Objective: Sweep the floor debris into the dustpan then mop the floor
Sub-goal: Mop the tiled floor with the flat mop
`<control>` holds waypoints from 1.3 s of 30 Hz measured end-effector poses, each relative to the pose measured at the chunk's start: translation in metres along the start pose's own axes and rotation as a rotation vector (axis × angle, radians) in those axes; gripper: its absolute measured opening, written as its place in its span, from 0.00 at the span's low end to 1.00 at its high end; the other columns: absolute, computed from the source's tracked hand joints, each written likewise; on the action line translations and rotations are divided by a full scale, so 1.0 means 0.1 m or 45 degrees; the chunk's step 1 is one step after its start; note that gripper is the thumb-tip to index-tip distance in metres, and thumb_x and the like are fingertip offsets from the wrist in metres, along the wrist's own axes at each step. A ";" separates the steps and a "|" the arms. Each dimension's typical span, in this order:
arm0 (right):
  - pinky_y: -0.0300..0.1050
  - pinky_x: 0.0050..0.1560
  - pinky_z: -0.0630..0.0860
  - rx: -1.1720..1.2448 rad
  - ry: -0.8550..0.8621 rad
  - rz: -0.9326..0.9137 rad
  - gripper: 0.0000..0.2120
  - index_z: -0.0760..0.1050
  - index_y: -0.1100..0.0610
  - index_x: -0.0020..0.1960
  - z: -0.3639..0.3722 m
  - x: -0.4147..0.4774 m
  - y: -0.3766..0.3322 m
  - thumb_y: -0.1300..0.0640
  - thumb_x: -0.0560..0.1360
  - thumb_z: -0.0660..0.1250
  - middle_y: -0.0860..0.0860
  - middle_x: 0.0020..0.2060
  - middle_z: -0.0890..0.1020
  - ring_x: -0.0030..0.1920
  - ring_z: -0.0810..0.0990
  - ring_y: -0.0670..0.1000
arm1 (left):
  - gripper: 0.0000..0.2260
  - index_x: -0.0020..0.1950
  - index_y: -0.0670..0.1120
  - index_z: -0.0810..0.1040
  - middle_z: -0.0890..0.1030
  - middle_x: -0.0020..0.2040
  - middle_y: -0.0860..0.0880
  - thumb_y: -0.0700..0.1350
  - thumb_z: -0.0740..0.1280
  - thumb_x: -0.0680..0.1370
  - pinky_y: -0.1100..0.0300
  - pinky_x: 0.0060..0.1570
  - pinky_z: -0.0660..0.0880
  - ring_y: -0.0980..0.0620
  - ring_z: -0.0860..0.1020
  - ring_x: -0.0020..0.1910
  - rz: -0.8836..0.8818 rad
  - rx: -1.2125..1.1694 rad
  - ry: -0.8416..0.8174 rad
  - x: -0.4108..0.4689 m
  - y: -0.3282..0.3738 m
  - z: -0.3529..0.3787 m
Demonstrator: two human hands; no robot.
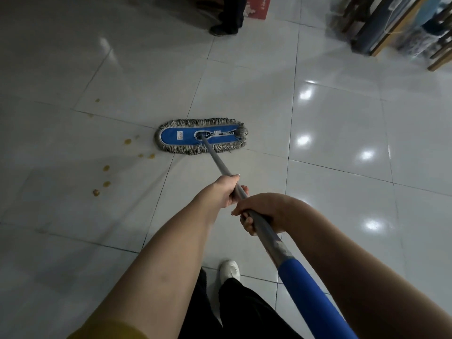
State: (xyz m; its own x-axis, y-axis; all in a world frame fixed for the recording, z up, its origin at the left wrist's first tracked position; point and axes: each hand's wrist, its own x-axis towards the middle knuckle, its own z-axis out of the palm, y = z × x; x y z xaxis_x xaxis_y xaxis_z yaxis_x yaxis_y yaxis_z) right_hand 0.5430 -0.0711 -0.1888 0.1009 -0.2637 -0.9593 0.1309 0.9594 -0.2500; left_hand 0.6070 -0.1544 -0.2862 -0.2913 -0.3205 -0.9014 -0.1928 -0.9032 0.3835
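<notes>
1. The left hand (226,189) wraps its fingers round the grey mop handle (220,165).
2. The right hand (261,212) grips it just behind.
3. The mop head (200,136) lies flat on the tiled floor (330,143), beside yellowish spots (127,141).

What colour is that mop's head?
The mop head is blue on top, with a greyish fringe around it; seen in the head view.
</notes>
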 end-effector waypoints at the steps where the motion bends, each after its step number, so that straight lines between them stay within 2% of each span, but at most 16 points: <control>1: 0.32 0.20 0.69 -0.003 -0.008 0.004 0.15 0.66 0.58 0.32 -0.03 -0.04 0.10 0.64 0.77 0.61 0.51 0.18 0.70 0.17 0.69 0.45 | 0.11 0.44 0.42 0.66 0.73 0.34 0.46 0.47 0.57 0.82 0.66 0.16 0.71 0.55 0.74 0.15 0.000 -0.002 0.002 -0.04 -0.10 0.04; 6: 0.32 0.20 0.69 -0.026 -0.029 0.014 0.15 0.66 0.59 0.32 0.00 -0.17 0.54 0.65 0.77 0.60 0.51 0.18 0.71 0.16 0.69 0.46 | 0.11 0.48 0.41 0.68 0.74 0.34 0.46 0.48 0.57 0.82 0.66 0.16 0.71 0.55 0.74 0.15 -0.005 -0.005 0.017 -0.21 -0.55 0.08; 11: 0.32 0.21 0.70 -0.043 -0.011 0.015 0.13 0.67 0.60 0.34 0.23 -0.28 0.94 0.65 0.77 0.60 0.52 0.18 0.71 0.16 0.69 0.46 | 0.13 0.42 0.41 0.67 0.74 0.33 0.46 0.48 0.57 0.82 0.66 0.19 0.73 0.53 0.75 0.20 0.017 -0.050 0.016 -0.39 -0.97 -0.07; 18: 0.33 0.20 0.70 -0.020 -0.024 0.043 0.13 0.67 0.59 0.34 0.84 -0.39 1.65 0.65 0.77 0.60 0.52 0.19 0.71 0.17 0.70 0.46 | 0.13 0.42 0.41 0.66 0.73 0.33 0.46 0.48 0.57 0.82 0.65 0.18 0.73 0.54 0.75 0.17 -0.012 -0.094 -0.008 -0.82 -1.67 -0.50; 22: 0.33 0.21 0.70 -0.041 -0.023 0.052 0.12 0.67 0.60 0.34 0.97 -0.52 1.95 0.64 0.77 0.61 0.52 0.20 0.72 0.17 0.70 0.46 | 0.13 0.42 0.42 0.66 0.74 0.33 0.46 0.48 0.57 0.82 0.65 0.19 0.74 0.52 0.75 0.27 -0.026 -0.058 -0.005 -1.07 -1.98 -0.57; 24: 0.33 0.21 0.70 -0.072 -0.013 0.066 0.11 0.68 0.60 0.35 0.97 -0.59 2.10 0.64 0.77 0.61 0.52 0.21 0.73 0.18 0.70 0.46 | 0.13 0.42 0.42 0.66 0.74 0.34 0.46 0.49 0.57 0.82 0.65 0.19 0.73 0.52 0.75 0.29 -0.029 -0.044 0.002 -1.16 -2.12 -0.56; 32: 0.33 0.21 0.71 -0.084 -0.106 0.010 0.13 0.67 0.59 0.34 0.99 -0.72 2.73 0.65 0.76 0.60 0.52 0.19 0.72 0.17 0.70 0.46 | 0.14 0.41 0.42 0.65 0.75 0.34 0.46 0.49 0.56 0.82 0.67 0.15 0.70 0.55 0.75 0.17 0.023 -0.065 0.092 -1.42 -2.72 -0.46; 39: 0.33 0.22 0.71 -0.199 -0.157 -0.007 0.13 0.67 0.59 0.33 0.52 -0.89 3.53 0.65 0.77 0.60 0.51 0.20 0.72 0.18 0.71 0.46 | 0.13 0.43 0.41 0.67 0.74 0.34 0.46 0.49 0.56 0.82 0.65 0.16 0.71 0.55 0.75 0.16 0.036 -0.123 0.118 -1.53 -3.52 0.04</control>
State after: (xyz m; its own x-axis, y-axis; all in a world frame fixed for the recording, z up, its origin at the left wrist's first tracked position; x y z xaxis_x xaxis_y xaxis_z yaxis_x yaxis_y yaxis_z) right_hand 0.6320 0.2857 -0.1850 0.2217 -0.2700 -0.9370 -0.0218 0.9593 -0.2815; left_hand 0.7156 0.2134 -0.2821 -0.2067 -0.3671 -0.9069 -0.0932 -0.9153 0.3917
